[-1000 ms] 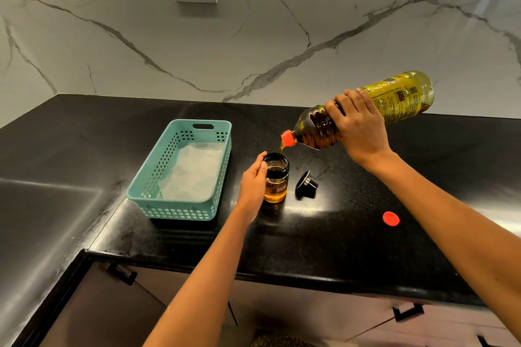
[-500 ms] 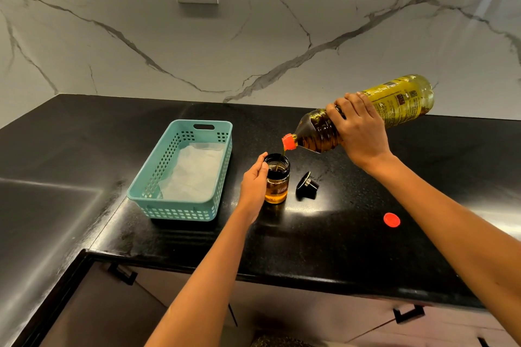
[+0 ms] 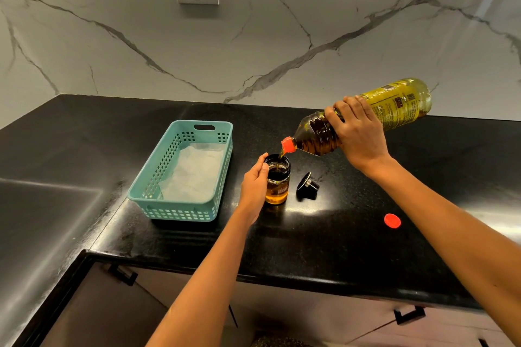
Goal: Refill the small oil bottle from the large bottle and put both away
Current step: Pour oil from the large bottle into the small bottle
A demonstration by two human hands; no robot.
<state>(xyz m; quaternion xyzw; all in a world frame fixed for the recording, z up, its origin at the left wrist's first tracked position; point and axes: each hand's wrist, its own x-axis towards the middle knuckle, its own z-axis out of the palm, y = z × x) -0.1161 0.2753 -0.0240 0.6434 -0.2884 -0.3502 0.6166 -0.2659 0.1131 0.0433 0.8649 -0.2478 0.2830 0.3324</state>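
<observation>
Black countertop [image 3: 352,236]: right hand [image 3: 358,135], closed round the tilted large bottle [image 3: 363,118], pours into the small bottle [image 3: 277,180] (centre) steadied in the left hand [image 3: 253,186]'s wrapped fingers. Next: level the bottle; caps lie at 3 o'clock.

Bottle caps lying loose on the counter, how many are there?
2: a black cap just right of the small oil bottle, and a red cap further right, nearer the counter's front edge.
</observation>
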